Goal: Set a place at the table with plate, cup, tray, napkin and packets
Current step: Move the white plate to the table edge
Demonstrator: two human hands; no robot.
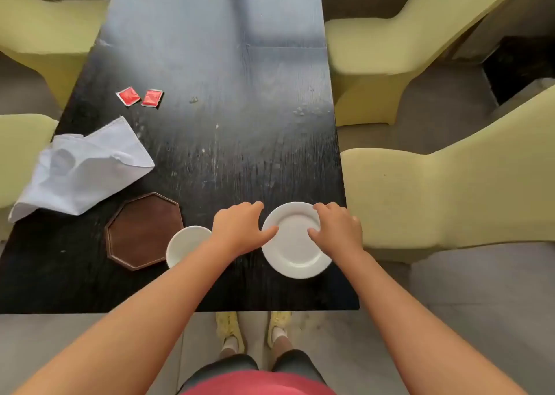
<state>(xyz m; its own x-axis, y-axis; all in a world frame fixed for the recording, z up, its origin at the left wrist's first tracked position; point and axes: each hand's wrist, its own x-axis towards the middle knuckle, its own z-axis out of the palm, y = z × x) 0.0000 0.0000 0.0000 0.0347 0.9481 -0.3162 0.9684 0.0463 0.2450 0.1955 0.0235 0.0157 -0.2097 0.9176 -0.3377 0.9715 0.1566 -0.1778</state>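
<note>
Now both hands frame the white plate [295, 241] at the near right of the surface [228, 142]: left hand [240, 229] on its left rim, right hand [338, 229] on its right, fingers seemingly curled on it. Lift it level, clearing the cup [186, 244].

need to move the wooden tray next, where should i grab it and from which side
Take the octagonal wooden tray by its raised rim, on the far-left edges nearest the napkin. It lies flat on the table, so only the low rim offers a hold. The cup sits against its near-right edge, which likely blocks fingers there, so coming from the left looks easier.
</note>
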